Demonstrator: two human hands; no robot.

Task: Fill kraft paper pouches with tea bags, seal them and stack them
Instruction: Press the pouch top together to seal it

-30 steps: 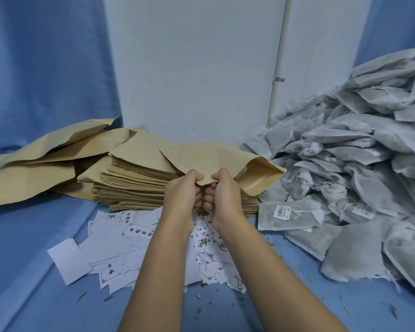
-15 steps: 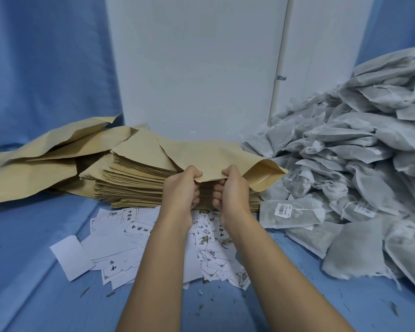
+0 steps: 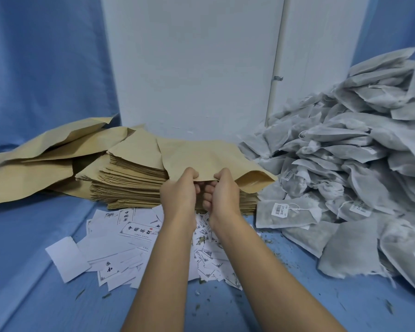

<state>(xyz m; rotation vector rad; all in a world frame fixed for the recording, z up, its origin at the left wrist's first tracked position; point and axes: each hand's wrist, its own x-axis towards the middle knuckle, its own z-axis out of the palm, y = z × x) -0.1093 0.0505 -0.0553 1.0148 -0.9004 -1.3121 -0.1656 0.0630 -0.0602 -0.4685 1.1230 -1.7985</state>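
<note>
One kraft pouch (image 3: 201, 154) is pinched by its near edge at frame centre by the left hand (image 3: 179, 195) and right hand (image 3: 222, 192), above a pouch stack (image 3: 130, 185) too thick to count. At right, tea bags (image 3: 345, 152) are heaped uncountably, one bearing a barcode label (image 3: 280, 209); Chinese characters are printed on paper slips (image 3: 120, 245) at lower centre.

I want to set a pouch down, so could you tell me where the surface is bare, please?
Blue cloth is bare left of the paper slips, in front of the loose pouches. Crowded: tea bags at right, pouch stack behind.
</note>
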